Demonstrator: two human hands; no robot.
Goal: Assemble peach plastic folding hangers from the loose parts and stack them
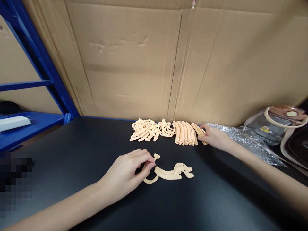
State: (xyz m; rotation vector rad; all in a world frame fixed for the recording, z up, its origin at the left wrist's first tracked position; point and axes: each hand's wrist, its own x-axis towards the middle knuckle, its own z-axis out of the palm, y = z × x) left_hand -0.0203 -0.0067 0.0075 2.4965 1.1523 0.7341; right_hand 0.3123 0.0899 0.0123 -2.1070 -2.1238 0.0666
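Note:
My left hand (131, 170) is closed in a pinch over a curved, hook-like wooden piece (151, 181) with a small knobbed end, partly hidden by the fingers. Beside it, two pale wooden pieces (168, 173) lie overlapped on the black table, their curved ends with small dark holes pointing right. Farther back, my right hand (211, 136) has its thumb and fingers around thin wooden strips (197, 129) at the right end of a row. How many strips it grips cannot be made out.
Bent wooden pieces (184, 133) are stacked in a row, with curled pieces (166, 129) and a loose heap (143, 130) to their left. Clear plastic wrap (250, 142) and a bottle (273, 128) stand right. Cardboard (130, 64) backs the table (72, 154); a blue frame (40, 61) rises left.

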